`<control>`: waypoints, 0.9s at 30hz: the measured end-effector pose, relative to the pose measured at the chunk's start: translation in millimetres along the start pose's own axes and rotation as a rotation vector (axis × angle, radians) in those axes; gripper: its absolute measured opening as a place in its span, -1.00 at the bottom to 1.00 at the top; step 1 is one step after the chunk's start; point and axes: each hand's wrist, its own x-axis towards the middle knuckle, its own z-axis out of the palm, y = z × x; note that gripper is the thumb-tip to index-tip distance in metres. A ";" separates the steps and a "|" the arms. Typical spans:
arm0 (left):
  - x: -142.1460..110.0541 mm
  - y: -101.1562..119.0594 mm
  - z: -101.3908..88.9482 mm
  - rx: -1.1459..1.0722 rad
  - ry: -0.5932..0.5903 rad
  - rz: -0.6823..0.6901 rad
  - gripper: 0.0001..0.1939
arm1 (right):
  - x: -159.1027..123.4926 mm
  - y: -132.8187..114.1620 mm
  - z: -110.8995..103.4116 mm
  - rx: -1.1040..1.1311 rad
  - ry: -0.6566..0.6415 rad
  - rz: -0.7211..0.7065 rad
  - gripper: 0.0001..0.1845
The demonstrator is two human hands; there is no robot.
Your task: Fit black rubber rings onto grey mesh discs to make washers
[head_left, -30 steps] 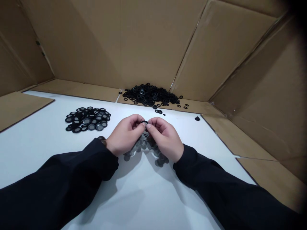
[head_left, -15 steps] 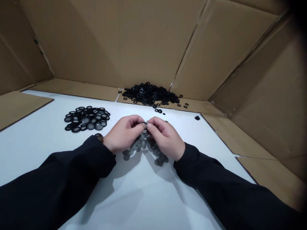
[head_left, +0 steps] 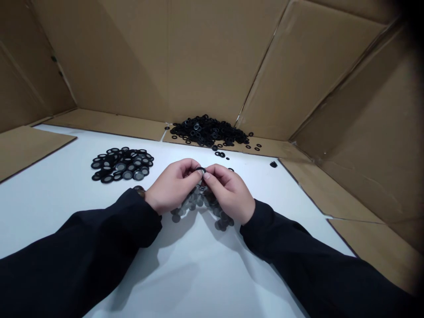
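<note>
Black rubber ring (head_left: 200, 169) is pinched between the closed fingers (head_left: 194, 171) of the left hand (head_left: 172, 186) and right hand (head_left: 230, 192), just above loose grey-centred discs (head_left: 198, 201) on the white tabletop (head_left: 66, 212). A pile of similar discs (head_left: 122, 164) lies to the left, and a heap of small black rings (head_left: 207, 131) sits farther ahead, against the cardboard wall (head_left: 165, 62).

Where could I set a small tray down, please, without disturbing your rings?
Bare white tabletop lies right of your right hand, below the loose black rings; another patch lies left of the mesh-centred washers. Grey discs crowd beneath your left hand and right hand.
</note>
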 end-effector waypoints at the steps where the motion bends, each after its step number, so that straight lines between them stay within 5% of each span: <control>1: 0.4 -0.3 -1.0 0.016 -0.022 -0.003 -0.85 | 0.1 -0.7 -0.5 -0.006 0.002 -0.009 -0.80; 6: 0.8 -0.5 -5.5 0.076 -0.125 -0.018 -0.85 | -0.4 -4.4 -2.7 -0.011 -0.016 -0.020 -0.85; 15: -1.5 2.5 -3.2 0.095 -0.057 0.025 -0.83 | -0.1 -6.7 -0.1 0.009 0.056 0.057 -0.82; 21: -0.9 0.3 -3.7 0.117 -0.113 0.016 -0.81 | -1.8 -1.8 -0.4 -0.001 0.097 0.007 -0.81; 27: -0.4 0.3 -3.1 0.081 -0.057 0.023 -0.85 | -0.6 0.0 -0.1 -0.014 0.042 0.013 -0.81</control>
